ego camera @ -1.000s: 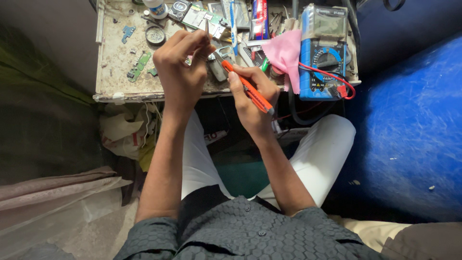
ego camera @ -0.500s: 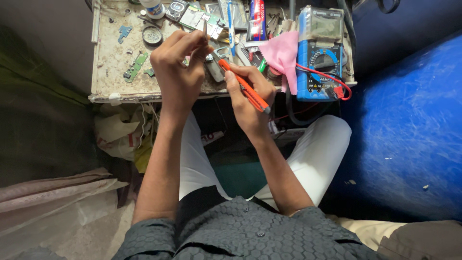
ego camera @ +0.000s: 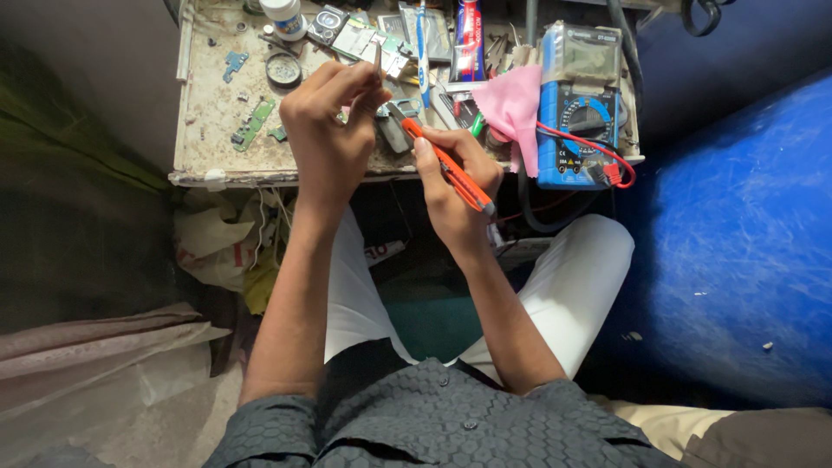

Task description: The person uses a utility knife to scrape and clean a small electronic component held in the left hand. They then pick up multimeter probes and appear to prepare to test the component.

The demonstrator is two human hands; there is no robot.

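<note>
My left hand (ego camera: 334,130) is raised over the front edge of a small worn workbench (ego camera: 208,130), pinching a thin small metal part (ego camera: 379,65) between thumb and fingers. My right hand (ego camera: 455,178) grips an orange utility knife (ego camera: 446,165), its tip pointing up and left toward the left hand's fingertips. The two hands are close together, just above a small grey device (ego camera: 394,121) lying on the bench.
A blue multimeter (ego camera: 576,113) with red leads stands at the bench's right, a pink cloth (ego camera: 511,104) beside it. Green circuit boards (ego camera: 253,123), a white bottle (ego camera: 283,16), a tube and a toothbrush lie further back. A blue surface (ego camera: 745,234) rises at right.
Both hands stay together over the bench edge with little movement. The knife remains held in the right hand, its tip close to the left fingers.
</note>
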